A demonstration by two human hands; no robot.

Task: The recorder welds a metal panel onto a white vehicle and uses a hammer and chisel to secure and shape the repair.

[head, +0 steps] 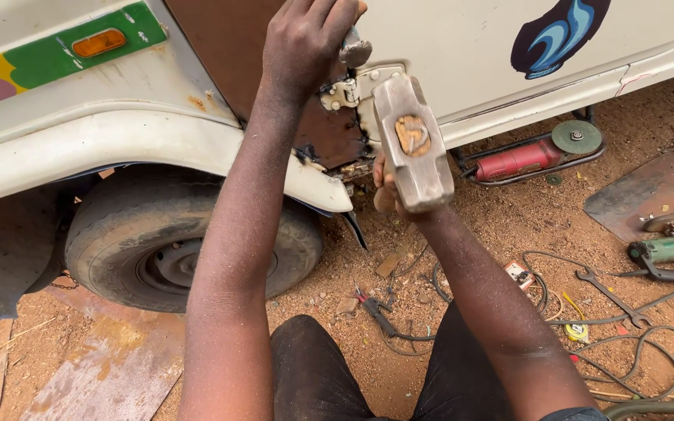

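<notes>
The right hand (388,183) is wrapped tight around the handle just under a heavy, rigid sledgehammer head (413,142) raised at twelve o'clock, while the left hand (306,43) pinches a stiff steel chisel (354,51) against the van's door hinge (349,90).

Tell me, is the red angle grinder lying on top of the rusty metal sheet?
No, the red grinder lies on the bare dirt under the vehicle body, apart from the metal sheet to its right.
</notes>
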